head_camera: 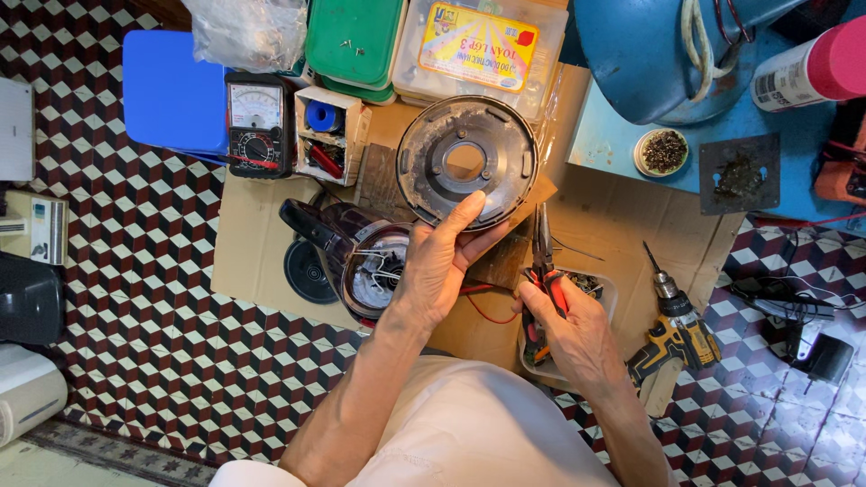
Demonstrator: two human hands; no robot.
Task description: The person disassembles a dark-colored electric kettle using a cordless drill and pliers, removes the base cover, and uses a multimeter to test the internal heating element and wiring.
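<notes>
Disc and pliers in hand, centre frame.
Left hand [439, 271] grips the round disc [466, 162] by its lower rim; right hand [577, 335] closes around pliers [545, 257], handles mostly hidden; kettle [352, 261] partly covered.

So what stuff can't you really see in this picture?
Head view only:
- Pliers: handles hidden inside the right hand.
- Round metal plate: lower edge covered by the left hand.
- Kettle body: its inner wiring is too small, partly behind the left hand.
- Small tray: contents hidden by the right hand.
- Blue pot: cut off by the top edge.
</notes>
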